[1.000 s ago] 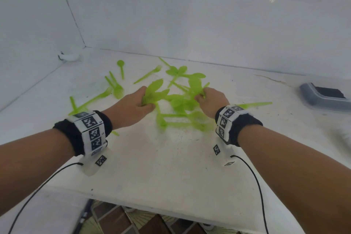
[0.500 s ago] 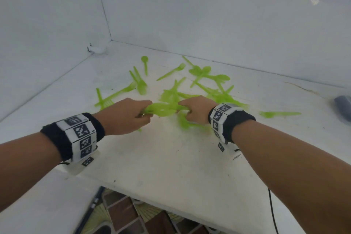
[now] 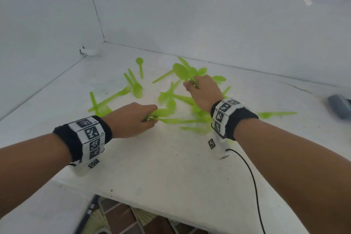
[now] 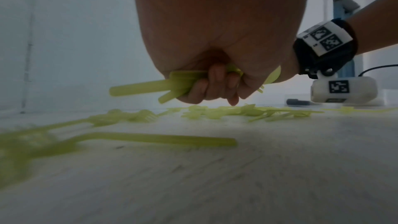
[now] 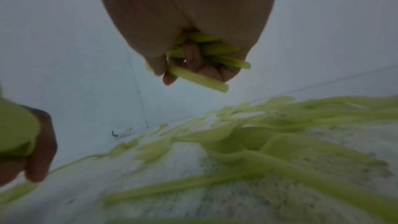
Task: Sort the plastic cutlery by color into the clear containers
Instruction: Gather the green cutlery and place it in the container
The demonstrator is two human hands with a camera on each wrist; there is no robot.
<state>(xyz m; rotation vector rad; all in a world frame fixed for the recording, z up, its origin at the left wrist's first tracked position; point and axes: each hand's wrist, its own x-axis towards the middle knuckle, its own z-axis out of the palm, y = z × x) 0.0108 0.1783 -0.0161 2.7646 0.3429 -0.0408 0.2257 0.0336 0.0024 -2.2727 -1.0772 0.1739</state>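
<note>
My left hand: fingers curled round a bundle of green cutlery. My right hand: gripping further green pieces, raised above the loose scatter on the white table.

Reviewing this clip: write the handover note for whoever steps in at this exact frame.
Left hand: grips a bunch of green cutlery by the handles, low over the table.
Right hand: grips a second bunch, spoon bowls sticking up past the fingers.
Loose green cutlery lies scattered on the table towards the back corner and under the right wrist.
Done: two handfuls gathered. No clear container is in view.
Left: gather the rest and put all the green pieces in one container.
</note>
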